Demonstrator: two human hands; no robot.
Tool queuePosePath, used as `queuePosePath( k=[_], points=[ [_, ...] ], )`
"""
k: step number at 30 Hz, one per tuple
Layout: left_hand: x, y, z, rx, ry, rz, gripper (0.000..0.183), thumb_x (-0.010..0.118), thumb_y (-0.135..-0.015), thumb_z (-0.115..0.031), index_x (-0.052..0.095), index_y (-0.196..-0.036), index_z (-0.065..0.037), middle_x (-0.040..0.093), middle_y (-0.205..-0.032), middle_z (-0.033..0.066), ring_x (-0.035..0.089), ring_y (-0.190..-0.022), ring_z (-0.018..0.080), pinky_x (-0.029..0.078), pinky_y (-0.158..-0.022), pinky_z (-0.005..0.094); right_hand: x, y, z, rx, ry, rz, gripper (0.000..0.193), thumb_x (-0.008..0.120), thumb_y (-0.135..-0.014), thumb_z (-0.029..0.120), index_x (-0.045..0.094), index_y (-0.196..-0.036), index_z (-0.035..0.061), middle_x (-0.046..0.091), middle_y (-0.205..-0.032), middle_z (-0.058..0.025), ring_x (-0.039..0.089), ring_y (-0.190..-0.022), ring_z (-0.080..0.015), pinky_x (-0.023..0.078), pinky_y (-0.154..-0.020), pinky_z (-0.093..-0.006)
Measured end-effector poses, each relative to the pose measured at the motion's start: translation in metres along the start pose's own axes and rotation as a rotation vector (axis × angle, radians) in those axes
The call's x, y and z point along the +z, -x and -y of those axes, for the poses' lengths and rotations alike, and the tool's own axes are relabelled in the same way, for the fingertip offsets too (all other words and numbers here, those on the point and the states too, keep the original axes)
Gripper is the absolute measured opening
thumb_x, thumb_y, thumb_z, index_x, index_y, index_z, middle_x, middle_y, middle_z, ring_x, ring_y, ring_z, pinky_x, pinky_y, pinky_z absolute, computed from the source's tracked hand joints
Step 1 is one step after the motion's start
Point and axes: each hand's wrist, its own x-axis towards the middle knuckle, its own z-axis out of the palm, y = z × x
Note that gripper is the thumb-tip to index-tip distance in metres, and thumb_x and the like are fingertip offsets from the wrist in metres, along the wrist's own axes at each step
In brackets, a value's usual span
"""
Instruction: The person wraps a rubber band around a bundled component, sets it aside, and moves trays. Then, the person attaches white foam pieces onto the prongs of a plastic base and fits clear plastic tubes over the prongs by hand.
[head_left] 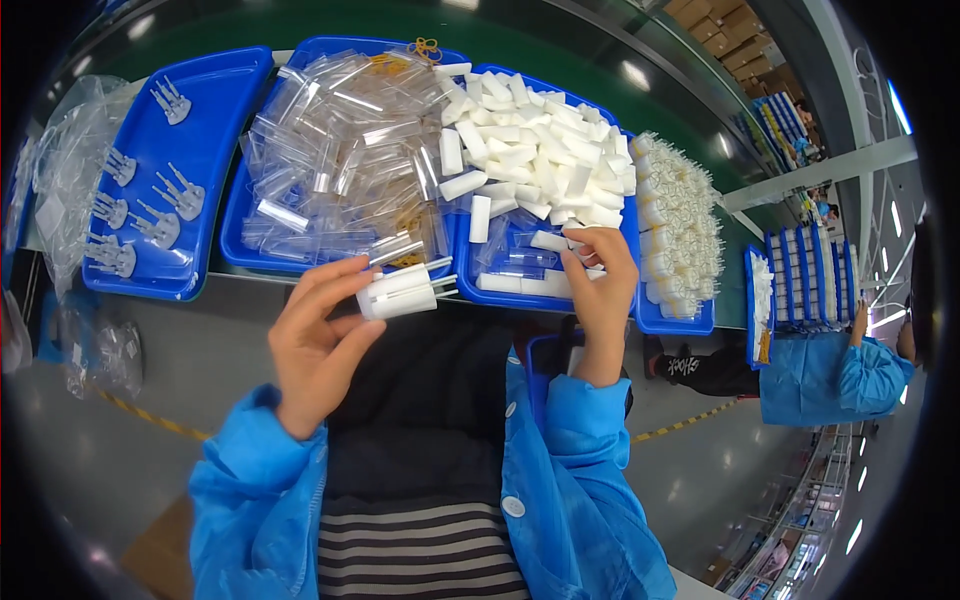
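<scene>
Fingers [598,238] of the right hand [607,283] stand in a narrow pinch, tips at a white, matt, oblong block [547,241] in a blue plastic tray [510,300]; whether they grip it cannot be told. Block lies at 9 o'clock from those tips, long axis roughly 9 to 3 o'clock; of the 2 hands, the right is nearer. Left hand [310,345] is closed around a white plastic cylinder with slender prongs [400,297], thumb on its 6 o'clock side. Cylinder axis points between 2 and 3 o'clock, prongs foremost; the cylinder sits between 8 and 9 o'clock from the right fingertips, well apart. Heaped white blocks [540,140] lie at 11 o'clock from the right hand; clear, narrow plastic sleeves [345,150] lie at 12 o'clock from the left.
</scene>
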Motion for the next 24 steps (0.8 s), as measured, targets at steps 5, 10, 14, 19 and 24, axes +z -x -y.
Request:
queuePosePath(
  k=[5, 10, 14, 19, 24],
  points=[
    [0.005, 0.0, -0.003, -0.069, 0.134, 0.08, 0.039, 0.063, -0.079, 0.017, 0.062, -0.116, 0.005, 0.052, -0.13, 0.0182, 0.056, -0.121, 0.0287, 0.057, -0.091, 0.0335, 0.01, -0.013, 0.001, -0.015, 0.216, 0.117, 0.026, 0.074, -0.069, 0.001, 0.072, -0.094, 0.0071, 0.058, -0.086, -0.008, 0.057, -0.08, -0.0235, 0.046, -0.07, -0.0314],
    [0.003, -0.001, 0.003, 0.062, 0.055, 0.083, 0.041, 0.063, -0.079, 0.018, 0.061, -0.118, 0.006, 0.052, -0.128, 0.0172, 0.056, -0.12, 0.0291, 0.057, -0.092, 0.0346, 0.012, -0.021, -0.002, -0.338, 0.326, 0.001, 0.025, 0.072, -0.068, 0.0, 0.067, -0.092, 0.0052, 0.058, -0.09, -0.0108, 0.056, -0.088, -0.0309, 0.046, -0.075, -0.04],
    [0.006, -0.001, -0.007, -0.08, 0.178, -0.025, 0.04, 0.065, -0.078, 0.018, 0.063, -0.116, 0.006, 0.051, -0.125, 0.0159, 0.057, -0.119, 0.0289, 0.056, -0.096, 0.0359, 0.01, -0.008, 0.01, -0.224, -0.058, -0.089, 0.023, 0.068, -0.072, -0.002, 0.066, -0.095, 0.0028, 0.062, -0.095, -0.0122, 0.06, -0.089, -0.0277, 0.047, -0.076, -0.0332],
    [0.003, 0.001, 0.006, 0.017, 0.184, 0.037, 0.044, 0.069, -0.075, 0.018, 0.063, -0.117, 0.006, 0.053, -0.123, 0.0162, 0.057, -0.119, 0.0303, 0.055, -0.097, 0.039, 0.027, -0.002, 0.021, 0.057, -0.432, -0.122, 0.016, 0.06, -0.093, 0.002, 0.06, -0.109, -0.0008, 0.067, -0.097, -0.0092, 0.06, -0.08, -0.0106, 0.048, -0.076, -0.0226],
    [-0.001, 0.005, 0.008, 0.069, 0.103, 0.066, 0.044, 0.072, -0.073, 0.018, 0.065, -0.114, 0.004, 0.055, -0.121, 0.0168, 0.058, -0.119, 0.0331, 0.055, -0.098, 0.0431, 0.033, 0.01, 0.031, 0.155, -0.679, -0.02, 0.011, 0.06, -0.094, 0.003, 0.062, -0.103, -0.0019, 0.066, -0.097, -0.0087, 0.063, -0.086, -0.0112, 0.051, -0.075, -0.024]
  ],
)
